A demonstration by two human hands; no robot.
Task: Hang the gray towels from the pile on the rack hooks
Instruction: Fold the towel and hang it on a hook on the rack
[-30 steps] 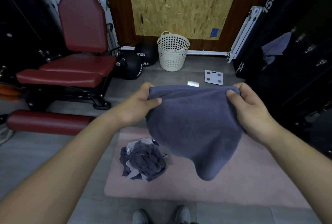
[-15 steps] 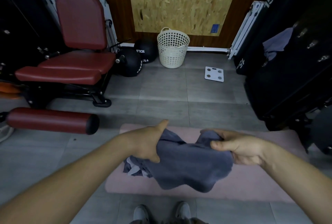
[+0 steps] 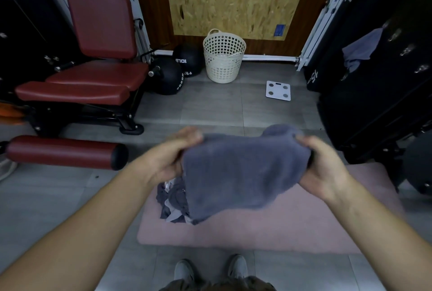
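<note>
Gray towel (image 3: 243, 171) held above the pink mat (image 3: 280, 223), long axis stretched left to right, lower edge drooping toward the pile (image 3: 171, 202), left hand (image 3: 170, 157) and right hand (image 3: 325, 169) each gripping 1 upper end.

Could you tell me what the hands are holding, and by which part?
Both hands hold one gray towel by its top edge: the left hand at the left end, the right hand at the right end.
</note>
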